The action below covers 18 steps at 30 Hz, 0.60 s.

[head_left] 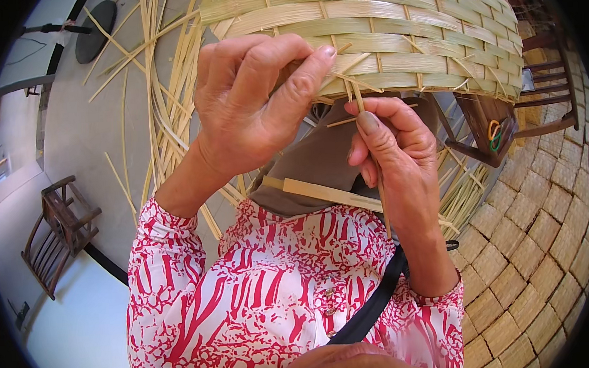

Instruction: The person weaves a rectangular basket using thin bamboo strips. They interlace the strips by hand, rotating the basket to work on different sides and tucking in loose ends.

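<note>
A large woven bamboo basket lies over the lap, its lower edge toward the body, with short strip ends sticking out of the weave. My left hand is at that edge, thumb and forefinger pinched together against the strips; whatever is between the fingertips is mostly hidden. Just below the edge, my right hand pinches a narrow bamboo strip between thumb and fingers; the strip runs up to the weave and down past the palm. Across the lap, under the right hand, rests a flat bamboo piece.
Long loose bamboo strips spread over the floor at left, and more lie at right. A wooden chair stands far left. Scissors with orange and green handles are on dark wooden furniture at right. Stacked woven squares cover the lower right.
</note>
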Tool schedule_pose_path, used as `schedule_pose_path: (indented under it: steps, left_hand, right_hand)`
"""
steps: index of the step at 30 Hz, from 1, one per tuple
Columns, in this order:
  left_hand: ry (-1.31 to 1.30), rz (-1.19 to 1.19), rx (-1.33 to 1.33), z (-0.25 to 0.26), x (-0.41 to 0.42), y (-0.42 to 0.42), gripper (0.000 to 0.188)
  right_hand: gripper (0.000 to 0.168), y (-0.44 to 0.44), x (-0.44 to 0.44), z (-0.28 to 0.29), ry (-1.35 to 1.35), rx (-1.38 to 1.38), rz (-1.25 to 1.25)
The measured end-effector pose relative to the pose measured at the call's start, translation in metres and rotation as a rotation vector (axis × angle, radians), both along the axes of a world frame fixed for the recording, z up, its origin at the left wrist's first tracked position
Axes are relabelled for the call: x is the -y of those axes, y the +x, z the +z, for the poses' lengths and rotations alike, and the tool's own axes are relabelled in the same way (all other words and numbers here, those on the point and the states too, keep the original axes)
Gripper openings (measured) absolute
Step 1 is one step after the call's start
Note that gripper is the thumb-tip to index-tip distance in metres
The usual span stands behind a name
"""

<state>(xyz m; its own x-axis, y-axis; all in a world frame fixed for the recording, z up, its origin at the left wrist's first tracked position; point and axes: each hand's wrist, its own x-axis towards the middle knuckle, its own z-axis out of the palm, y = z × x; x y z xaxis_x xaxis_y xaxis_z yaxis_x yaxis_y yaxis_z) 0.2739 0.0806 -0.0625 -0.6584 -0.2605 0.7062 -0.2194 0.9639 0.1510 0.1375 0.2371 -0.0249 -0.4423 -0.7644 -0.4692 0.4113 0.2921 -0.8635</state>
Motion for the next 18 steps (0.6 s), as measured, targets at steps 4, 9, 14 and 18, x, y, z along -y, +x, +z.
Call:
schedule_pose_path:
  steps: [4, 9, 14, 18]
  left_hand:
    - [-0.017, -0.007, 0.038, 0.002, -0.001, 0.004, 0.050]
    - [-0.026, -0.010, 0.029, 0.005, -0.003, 0.003, 0.047]
    - [-0.047, -0.014, 0.030, 0.004, -0.003, 0.002, 0.046]
    - [-0.046, -0.007, 0.023, 0.003, -0.003, 0.004, 0.047]
  right_hand:
    - [0.017, 0.003, 0.003, -0.007, -0.031, 0.067, -0.026]
    - [0.016, 0.009, 0.010, -0.009, -0.082, 0.076, -0.093]
    - [0.018, 0.008, 0.011, -0.008, -0.081, 0.108, -0.103]
    - [0.022, 0.001, 0.008, -0.005, -0.075, 0.308, -0.086]
